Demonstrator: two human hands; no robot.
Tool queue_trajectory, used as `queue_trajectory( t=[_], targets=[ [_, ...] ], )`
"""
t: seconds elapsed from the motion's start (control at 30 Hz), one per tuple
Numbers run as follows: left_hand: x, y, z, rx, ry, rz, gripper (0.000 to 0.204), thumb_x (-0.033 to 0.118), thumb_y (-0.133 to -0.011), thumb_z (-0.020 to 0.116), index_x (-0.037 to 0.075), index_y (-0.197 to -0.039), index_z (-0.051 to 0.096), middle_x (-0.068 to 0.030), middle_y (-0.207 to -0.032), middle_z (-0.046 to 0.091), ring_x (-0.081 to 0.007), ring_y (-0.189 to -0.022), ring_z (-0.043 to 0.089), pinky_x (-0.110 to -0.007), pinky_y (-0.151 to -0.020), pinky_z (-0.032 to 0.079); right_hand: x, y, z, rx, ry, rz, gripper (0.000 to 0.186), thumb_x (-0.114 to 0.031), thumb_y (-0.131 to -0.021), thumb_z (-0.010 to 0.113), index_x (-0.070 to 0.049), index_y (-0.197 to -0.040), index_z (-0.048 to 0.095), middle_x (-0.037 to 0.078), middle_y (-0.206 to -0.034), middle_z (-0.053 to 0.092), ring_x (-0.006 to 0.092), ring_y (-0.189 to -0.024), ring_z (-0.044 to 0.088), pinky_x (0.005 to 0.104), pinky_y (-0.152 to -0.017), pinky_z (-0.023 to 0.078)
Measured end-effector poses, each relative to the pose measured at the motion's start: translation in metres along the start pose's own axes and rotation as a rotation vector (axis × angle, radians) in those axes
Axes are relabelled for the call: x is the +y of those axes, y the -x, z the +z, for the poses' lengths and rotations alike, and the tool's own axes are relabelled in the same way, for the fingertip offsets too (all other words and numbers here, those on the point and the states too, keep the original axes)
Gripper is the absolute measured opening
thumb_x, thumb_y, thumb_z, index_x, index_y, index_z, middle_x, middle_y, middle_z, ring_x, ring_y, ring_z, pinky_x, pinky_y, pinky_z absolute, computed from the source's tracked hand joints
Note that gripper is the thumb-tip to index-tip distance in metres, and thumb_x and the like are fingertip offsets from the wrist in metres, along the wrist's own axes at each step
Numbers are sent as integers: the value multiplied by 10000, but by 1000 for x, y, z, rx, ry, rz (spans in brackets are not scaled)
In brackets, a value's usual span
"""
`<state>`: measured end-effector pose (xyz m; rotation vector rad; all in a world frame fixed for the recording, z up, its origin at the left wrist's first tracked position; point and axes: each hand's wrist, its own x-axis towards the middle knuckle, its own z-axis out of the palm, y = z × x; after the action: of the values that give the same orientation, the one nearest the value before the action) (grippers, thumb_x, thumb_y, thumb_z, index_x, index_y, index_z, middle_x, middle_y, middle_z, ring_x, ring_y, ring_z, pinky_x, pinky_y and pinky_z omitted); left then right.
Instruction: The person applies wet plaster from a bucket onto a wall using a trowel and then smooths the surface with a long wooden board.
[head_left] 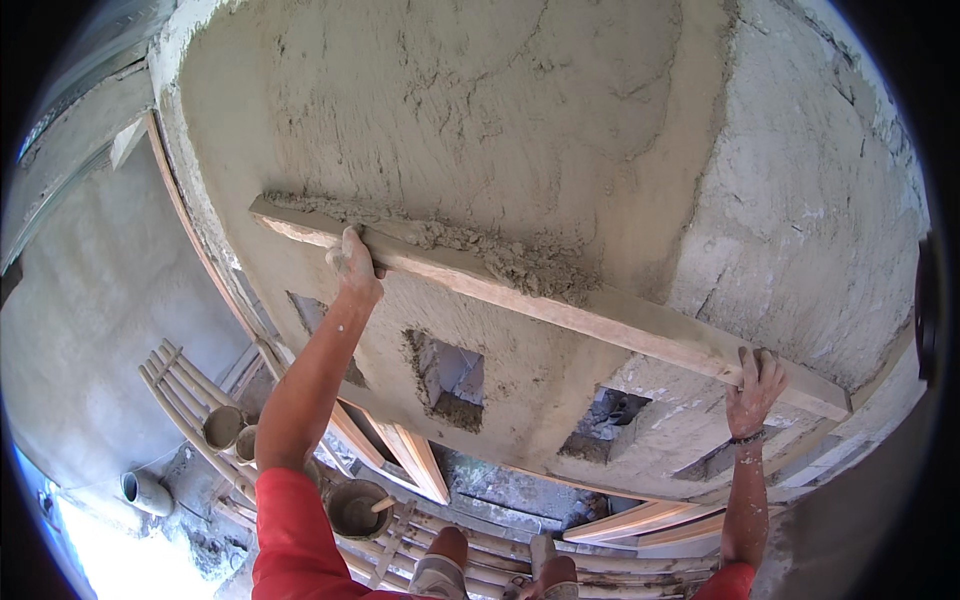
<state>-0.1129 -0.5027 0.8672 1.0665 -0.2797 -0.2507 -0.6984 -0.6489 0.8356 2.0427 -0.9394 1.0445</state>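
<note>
A long wooden straightedge [480, 285] lies against a wall of wet grey plaster [470, 110], slanting down from left to right. My left hand [355, 266] is closed around its lower edge near the left end. Close to the right end, my right hand [757, 388] grips it too, fingers bent over the board. A ridge of loose wet mortar [520, 262] is heaped along the upper edge, thickest around the middle. The plaster above is mostly smooth, with some cracks and rough streaks. To the right, the wall surface [810, 190] is paler and rougher.
Square openings [461, 380] pierce the wall below the board. My feet stand on a scaffold of round poles [480, 562]. On it a bucket of mortar [352, 512] holds a tool with a light handle. More buckets [222, 428] stand left. Wooden frames [418, 462] lean below.
</note>
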Motion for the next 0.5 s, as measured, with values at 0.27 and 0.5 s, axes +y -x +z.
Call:
queue_trajectory(
  t=[0.27,0.5],
  targets=[
    [50,-21,5,83,9,-32,265,411,-899,435,151,-892,483,5,-738,501,-111,-554,453,-248,-411,302,-8,-59,-23,5,-53,-6,538,-87,-651,642,-114,-1182,554,163,-1125,487,356,-1102,441,504,-931,298],
    [112,-55,14,91,0,-17,257,419,-922,426,191,-869,530,28,-649,501,-101,-466,420,-247,-366,280,-19,-142,-52,48,-13,-35,532,-120,-675,661,-150,-1196,564,128,-1131,493,338,-1104,443,488,-948,289]
  ],
)
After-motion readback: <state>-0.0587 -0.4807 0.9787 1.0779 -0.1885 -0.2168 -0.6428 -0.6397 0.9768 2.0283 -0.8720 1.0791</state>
